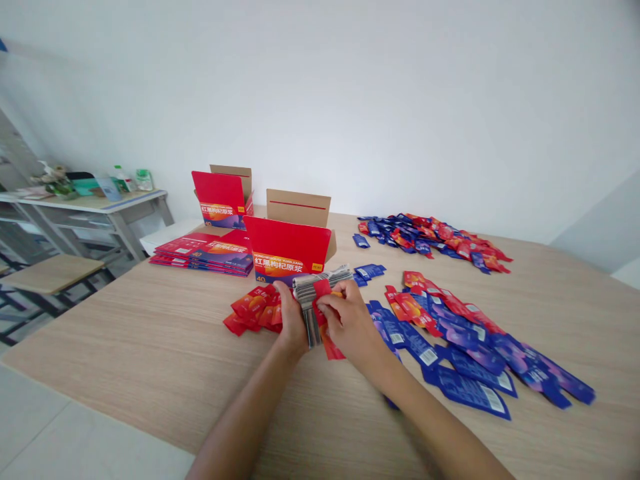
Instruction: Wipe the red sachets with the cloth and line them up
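Note:
My left hand (292, 320) is closed around the left side of a grey-striped bundle (310, 320), whose layered edges face up; I cannot make out exactly what it is. At its right side, the fingers of my right hand (347, 317) pinch a red packet (321, 290) against the bundle. Another red piece (332, 347) pokes out below the right fingers. Just left of my left hand lies a small heap of red packets (255, 308). Behind both hands stands an open red carton (287, 243) with its flaps raised.
A second open carton (220, 197) stands farther back left, behind a stack of flat red cartons (200, 253). Rows of blue and red packets (460, 340) cover the right side, with a mixed pile (430, 237) near the wall. A side desk (110, 203) and stool (53, 273) are at left.

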Demonstrator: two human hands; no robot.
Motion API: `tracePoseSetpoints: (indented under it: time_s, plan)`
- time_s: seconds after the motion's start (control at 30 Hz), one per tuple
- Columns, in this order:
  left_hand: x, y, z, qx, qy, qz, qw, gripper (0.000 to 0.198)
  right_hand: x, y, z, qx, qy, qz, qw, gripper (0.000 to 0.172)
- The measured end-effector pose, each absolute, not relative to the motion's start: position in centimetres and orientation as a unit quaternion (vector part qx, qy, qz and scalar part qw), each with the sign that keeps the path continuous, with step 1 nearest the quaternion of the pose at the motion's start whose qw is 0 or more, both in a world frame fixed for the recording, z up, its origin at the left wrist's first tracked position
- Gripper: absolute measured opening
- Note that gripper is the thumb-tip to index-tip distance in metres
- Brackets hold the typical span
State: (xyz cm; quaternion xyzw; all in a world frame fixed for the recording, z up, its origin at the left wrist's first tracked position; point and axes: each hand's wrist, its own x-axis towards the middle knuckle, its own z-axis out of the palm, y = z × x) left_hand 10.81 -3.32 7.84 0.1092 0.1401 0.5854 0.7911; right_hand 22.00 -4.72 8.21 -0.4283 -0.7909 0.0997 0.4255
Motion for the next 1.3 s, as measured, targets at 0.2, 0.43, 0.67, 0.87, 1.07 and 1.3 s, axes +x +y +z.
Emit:
tracePoseSetpoints:
  time_s: [0.2,0.43,0.67,0.87,1.07,1.3]
  plan:
    - [10.9,-3.4,7.8,0.100,0.148,0.571,0.801,0.094,22.3,-4.0,7.8,-0.437,-0.768,0.085,0.460,0.019]
    - [12.6,-4.1,6.9,0.122,0.145,0.564,0.804,0.087,23.1,-3.5,8.5,-0.465,-0.743,0.047,0.479,0.020]
    - [13.4,-4.1,5.3,0.201,0.123,0.523,0.819,0.088,24.8,-2.2,9.0,-0.478,-0.725,0.005,0.495,0.020]
    - [14.1,-4.8,4.7,0.217,0.074,0.455,0.860,0.091,26.4,-1.4,9.7,-0.498,-0.686,-0.037,0.529,0.015]
    - [13.4,-4.4,5.0,0.175,0.088,0.497,0.845,0.091,25.4,-1.9,9.3,-0.490,-0.697,-0.042,0.522,0.019]
    - [11.7,-3.3,6.1,0.127,0.141,0.551,0.812,0.091,24.2,-2.1,8.4,-0.444,-0.776,0.057,0.444,0.020]
